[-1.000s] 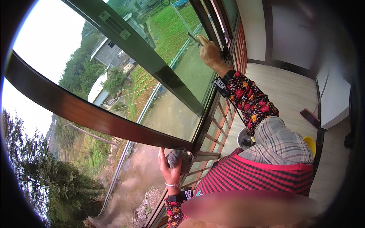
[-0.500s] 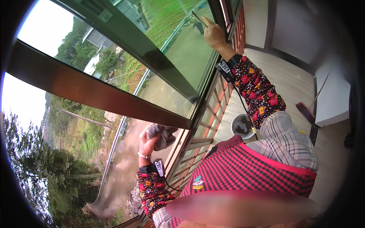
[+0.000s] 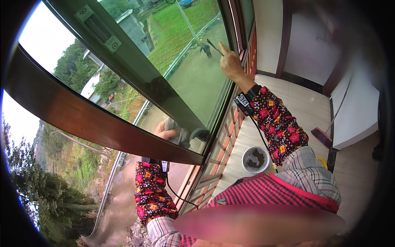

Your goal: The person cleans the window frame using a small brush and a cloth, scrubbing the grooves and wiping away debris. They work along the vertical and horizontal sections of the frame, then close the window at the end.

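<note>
My left hand (image 3: 163, 132) reaches around the outer side of the brown window frame (image 3: 107, 125) and shows through the glass (image 3: 185, 94). Its fingers are closed on a grey cloth (image 3: 180, 136) by the lower end of the green-tinted frame bar; part of the wrist is hidden behind the brown frame. My right hand (image 3: 233, 68) is up at the far side of the pane, gripping a thin dark strip (image 3: 214, 47) that sticks out past the fingertips. Whether that strip is loose or fixed to the window cannot be made out.
A white bucket (image 3: 255, 159) with greyish contents stands on the pale floor, beside a reddish railing (image 3: 230, 123). Farther right a broom (image 3: 321, 136) leans near a white panel. Outside the window lie a road, trees and green field rows.
My left hand and the cloth have gone from the open gap to behind the glass. My right hand keeps its grip at the pane; the whole view has shifted slightly.
</note>
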The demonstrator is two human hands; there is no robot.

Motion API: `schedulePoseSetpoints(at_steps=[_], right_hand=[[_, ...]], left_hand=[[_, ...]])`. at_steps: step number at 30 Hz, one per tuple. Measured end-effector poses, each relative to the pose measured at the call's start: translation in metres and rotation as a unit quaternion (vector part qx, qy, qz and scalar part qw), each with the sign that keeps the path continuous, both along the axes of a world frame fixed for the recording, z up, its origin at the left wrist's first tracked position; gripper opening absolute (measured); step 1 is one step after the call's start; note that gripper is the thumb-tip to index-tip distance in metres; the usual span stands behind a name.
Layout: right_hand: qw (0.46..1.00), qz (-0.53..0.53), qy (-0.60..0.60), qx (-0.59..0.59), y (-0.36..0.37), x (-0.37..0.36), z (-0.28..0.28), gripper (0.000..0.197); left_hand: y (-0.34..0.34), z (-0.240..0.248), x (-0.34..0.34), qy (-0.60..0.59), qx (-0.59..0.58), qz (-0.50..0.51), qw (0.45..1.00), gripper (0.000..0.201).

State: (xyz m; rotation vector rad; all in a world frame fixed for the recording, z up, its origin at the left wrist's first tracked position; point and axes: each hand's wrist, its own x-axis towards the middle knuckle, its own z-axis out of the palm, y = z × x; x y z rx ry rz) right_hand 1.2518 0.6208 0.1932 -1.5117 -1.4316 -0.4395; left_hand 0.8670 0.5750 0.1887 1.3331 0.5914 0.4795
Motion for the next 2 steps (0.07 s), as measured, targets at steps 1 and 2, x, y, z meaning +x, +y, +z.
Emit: schedulePoseSetpoints(at_steps=[1, 2], right_hand=[[1.000, 0.001, 0.000, -0.004, 0.0012, 0.0022, -0.0023, 0.058], [1.000, 0.003, 0.001, -0.008, 0.0030, 0.0024, -0.0032, 0.059]], left_hand=[[-0.0003, 0.0024, 0.0051, 0.040, 0.010, 0.011, 0.999, 0.046], [-0.0017, 0.0052, 0.0063, 0.058, 0.009, 0.007, 0.998, 0.046]])
